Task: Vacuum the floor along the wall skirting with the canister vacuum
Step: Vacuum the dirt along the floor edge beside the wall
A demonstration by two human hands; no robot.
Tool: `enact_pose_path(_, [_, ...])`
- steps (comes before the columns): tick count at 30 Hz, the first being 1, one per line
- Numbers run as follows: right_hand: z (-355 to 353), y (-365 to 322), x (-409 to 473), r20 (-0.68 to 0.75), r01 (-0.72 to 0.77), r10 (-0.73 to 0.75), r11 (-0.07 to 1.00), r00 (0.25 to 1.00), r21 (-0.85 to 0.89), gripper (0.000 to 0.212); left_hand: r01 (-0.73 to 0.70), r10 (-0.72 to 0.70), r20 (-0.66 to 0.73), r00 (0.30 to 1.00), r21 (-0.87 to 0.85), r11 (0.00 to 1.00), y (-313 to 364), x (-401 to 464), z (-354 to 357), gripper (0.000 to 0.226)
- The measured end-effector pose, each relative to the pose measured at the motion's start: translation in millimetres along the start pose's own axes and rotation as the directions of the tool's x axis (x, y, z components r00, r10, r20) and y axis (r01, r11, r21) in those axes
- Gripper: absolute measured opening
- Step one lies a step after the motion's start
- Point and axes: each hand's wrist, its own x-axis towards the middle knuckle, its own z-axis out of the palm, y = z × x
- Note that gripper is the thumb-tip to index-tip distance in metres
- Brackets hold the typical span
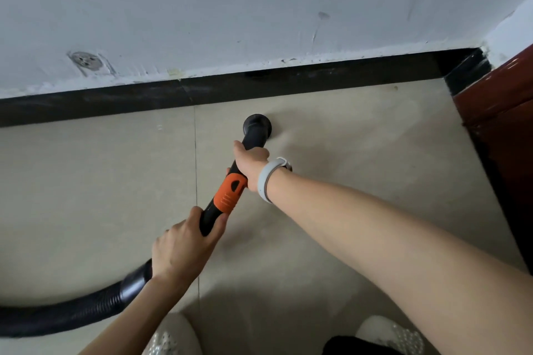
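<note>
I see both hands on the vacuum wand (pixel 230 196) — the right hand (pixel 250 163) wraps the black tube just above the orange collar (pixel 229 194), the left hand (pixel 180 248) curls round the lower handle end where the ribbed hose (pixel 72 311) joins. So each grip is closed on the wand, fingers curled round it. The round black nozzle (pixel 257 126) sits on the beige tiled floor (pixel 86 181), near the black skirting (pixel 115 102) but not touching it. A grey wristband (pixel 266 179) is on the right wrist. White shoes (pixel 173 337) show at bottom edge — the hose trails off left.
</note>
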Motion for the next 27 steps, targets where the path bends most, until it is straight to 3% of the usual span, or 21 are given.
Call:
enact_pose_path(8, [26, -6, -5, 0.048, -0.011, 0.01, 0.999, 0.999, 0.032, 0.066, 0.052, -0.05, 0.027, 0.998, -0.073, 0.996, -27, 9, 0, 0.043])
enact_pose_path(11, [3, -10, -3, 0.02, -0.023, 0.022, 0.999, 1.0, 0.04, 0.065, 0.015, -0.01, 0.061, 0.998, -0.08, 0.997, -13, 17, -4, 0.042])
enact_pose_path(14, [-38, -14, 5, 0.086, -0.015, 0.006, 0.994, 0.996, 0.106, 0.051, -0.038, 0.045, 0.107, 0.993, -0.061, 0.997, 11, 29, -7, 0.04])
enact_pose_path(17, [-81, -15, 15, -0.001, -0.026, 0.027, 0.974, 1.0, 0.223, 0.032, -0.147, 0.145, 0.161, 0.976, 0.0, 0.989, 48, 45, -5, 0.044])
enact_pose_path(22, [-151, -11, 36, -0.156, -0.1, 0.177, 0.909, 0.972, 0.405, 0.043, -0.347, 0.32, 0.248, 0.914, 0.072, 0.935, 119, 66, 2, 0.046])
enact_pose_path(27, [-220, -1, 52, -0.264, -0.041, 0.194, 0.869, 0.945, 0.493, 0.041, -0.47, 0.423, 0.29, 0.859, 0.116, 0.875, 168, 74, 11, 0.05])
